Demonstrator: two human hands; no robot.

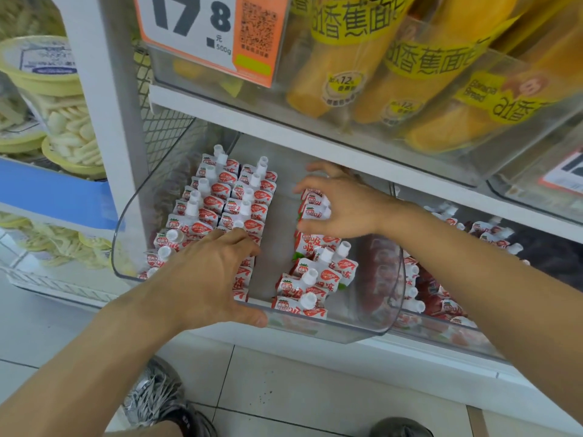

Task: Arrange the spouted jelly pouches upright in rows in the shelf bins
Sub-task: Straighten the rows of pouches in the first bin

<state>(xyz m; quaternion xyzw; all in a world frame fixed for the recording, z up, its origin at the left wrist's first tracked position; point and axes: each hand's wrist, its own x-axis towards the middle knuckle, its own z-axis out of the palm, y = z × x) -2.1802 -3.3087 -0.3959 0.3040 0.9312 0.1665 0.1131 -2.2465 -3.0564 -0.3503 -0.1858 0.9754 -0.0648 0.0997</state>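
Head view showed the clear shelf bin (132,216), the largest thing at hand, pulled forward under the white shelf (315,134). One bin was being worked; a second bin (457,323) of pouches sat just beside it on the right. Inside, the jelly pouches (220,197) stood in two tidy rows at the left, at least eight spouts showing in the left one, with a looser third row (315,279) of about six at the right and a bare strip between. The left hand (205,272) lay spread, fingers relaxed, pressing the front of the tidy rows. The right hand (340,206) had its fingers curled round two or three pouches at the back of the third row. Setting these well likely meant seating them spout-up, tight against their neighbours, while the left hand braced the rows from toppling.
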